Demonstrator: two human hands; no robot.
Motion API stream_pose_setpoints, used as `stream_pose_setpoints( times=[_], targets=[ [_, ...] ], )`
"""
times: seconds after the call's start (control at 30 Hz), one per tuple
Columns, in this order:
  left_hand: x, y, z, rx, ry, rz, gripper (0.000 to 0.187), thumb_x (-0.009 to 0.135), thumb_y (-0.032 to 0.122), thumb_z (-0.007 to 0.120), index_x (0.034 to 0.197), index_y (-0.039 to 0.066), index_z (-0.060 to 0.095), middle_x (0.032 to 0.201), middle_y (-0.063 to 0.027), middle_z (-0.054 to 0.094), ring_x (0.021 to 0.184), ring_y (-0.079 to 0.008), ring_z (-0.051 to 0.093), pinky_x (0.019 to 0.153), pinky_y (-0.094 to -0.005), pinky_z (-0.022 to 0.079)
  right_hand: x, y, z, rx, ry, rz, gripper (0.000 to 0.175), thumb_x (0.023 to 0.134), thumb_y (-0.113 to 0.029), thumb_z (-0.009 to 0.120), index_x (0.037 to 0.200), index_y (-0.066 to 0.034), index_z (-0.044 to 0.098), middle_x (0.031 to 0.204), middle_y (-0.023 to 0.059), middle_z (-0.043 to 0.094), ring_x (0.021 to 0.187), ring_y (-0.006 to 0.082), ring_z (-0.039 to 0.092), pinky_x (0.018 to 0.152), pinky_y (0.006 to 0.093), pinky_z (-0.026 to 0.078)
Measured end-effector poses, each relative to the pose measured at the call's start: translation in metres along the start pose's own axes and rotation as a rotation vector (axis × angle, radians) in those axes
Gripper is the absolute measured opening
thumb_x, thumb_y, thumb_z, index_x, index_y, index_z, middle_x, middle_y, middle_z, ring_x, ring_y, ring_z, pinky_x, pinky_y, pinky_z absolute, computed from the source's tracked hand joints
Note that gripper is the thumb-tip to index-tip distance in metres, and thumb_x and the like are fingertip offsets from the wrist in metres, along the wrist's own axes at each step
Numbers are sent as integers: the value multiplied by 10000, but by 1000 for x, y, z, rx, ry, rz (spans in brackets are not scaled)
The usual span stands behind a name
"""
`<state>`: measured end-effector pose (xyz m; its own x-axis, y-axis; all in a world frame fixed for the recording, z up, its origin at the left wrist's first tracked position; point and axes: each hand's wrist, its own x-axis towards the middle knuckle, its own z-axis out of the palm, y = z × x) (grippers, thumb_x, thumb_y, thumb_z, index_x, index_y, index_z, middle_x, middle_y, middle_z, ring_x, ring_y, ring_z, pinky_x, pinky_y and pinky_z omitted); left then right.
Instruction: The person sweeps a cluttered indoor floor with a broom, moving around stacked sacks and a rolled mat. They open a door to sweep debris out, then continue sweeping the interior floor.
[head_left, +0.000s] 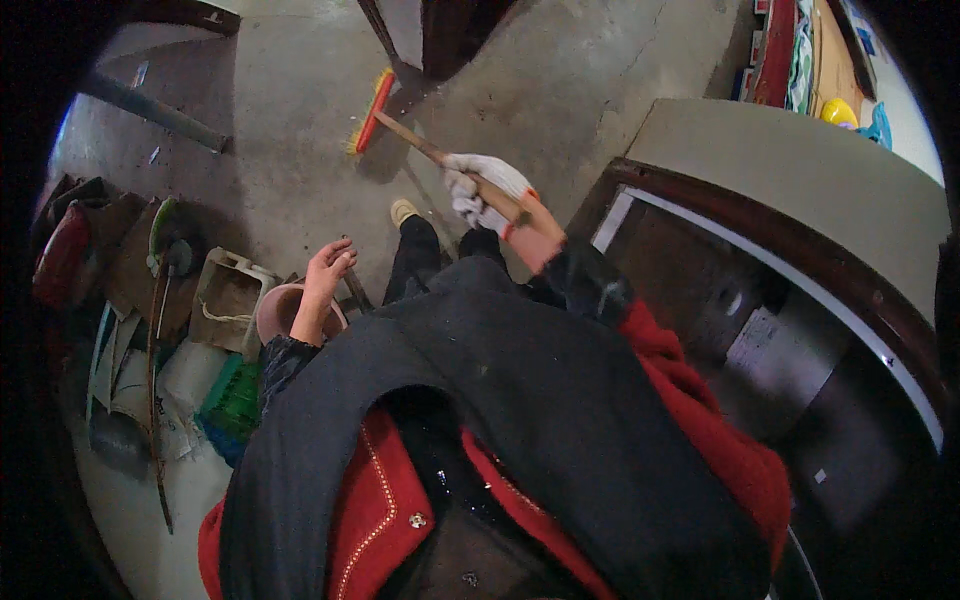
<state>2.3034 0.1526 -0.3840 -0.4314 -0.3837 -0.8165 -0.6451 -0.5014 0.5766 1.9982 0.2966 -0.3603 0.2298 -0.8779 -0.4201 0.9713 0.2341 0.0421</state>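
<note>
My right hand (487, 187), in a white knitted work glove, is closed around the wooden handle of a broom or scrub brush (373, 112). Its red head with yellow bristles is held out ahead of me, near the concrete floor; whether the bristles touch it I cannot tell. My left hand (328, 274) is bare, with fingers apart and nothing in it. It is above a pink plastic bucket (274, 313), to the left of my legs.
A beige square container (227, 300), a green basket (231, 390) and long sticks (154, 382) crowd the left side. A grey pipe (161, 112) lies at upper left. On the right is a dark opening with a wooden frame (757, 221). A dark post (454, 37) stands ahead.
</note>
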Motion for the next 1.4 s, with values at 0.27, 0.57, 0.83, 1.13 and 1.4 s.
stream_pose_setpoints(
  times=[0.27,0.57,0.83,1.13,1.4],
  targets=[
    [14,19,-21,59,32,6,350,885,110,507,1220,10,490,1107,-124,596,973,-167,572,853,-288,423,-132,-16,31,-685,844,13,456,791,-97,603,1191,52,445,567,58,504,430,177,503,397,312,416],
    [-4,-3,-51,1,52,1,343,890,108,499,1209,-17,485,1106,-135,586,975,-189,567,865,-294,424,-42,-103,-114,-1791,729,213,153,790,-134,571,898,-47,637,764,91,645,638,211,611,564,347,481],
    [0,1,-47,-34,51,-18,364,883,137,511,1215,-10,483,1111,-136,586,977,-182,565,860,-301,425,71,45,-15,-785,913,116,333,708,53,608,988,13,431,640,130,515,484,256,549,427,356,444],
    [10,16,-57,-47,54,-8,363,884,117,500,1221,-16,475,1116,-155,582,1007,-202,564,878,-302,431,-70,6,20,-642,1114,-15,313,796,-120,573,1076,-49,452,554,76,488,391,202,455,348,333,363],
    [3,-8,-88,-79,85,5,342,885,103,502,1205,-17,489,1100,-141,588,973,-188,569,854,-289,438,28,7,34,-478,304,-302,381,910,-229,413,1252,-62,441,1298,104,443,1187,215,431,924,369,404]
  ],
)
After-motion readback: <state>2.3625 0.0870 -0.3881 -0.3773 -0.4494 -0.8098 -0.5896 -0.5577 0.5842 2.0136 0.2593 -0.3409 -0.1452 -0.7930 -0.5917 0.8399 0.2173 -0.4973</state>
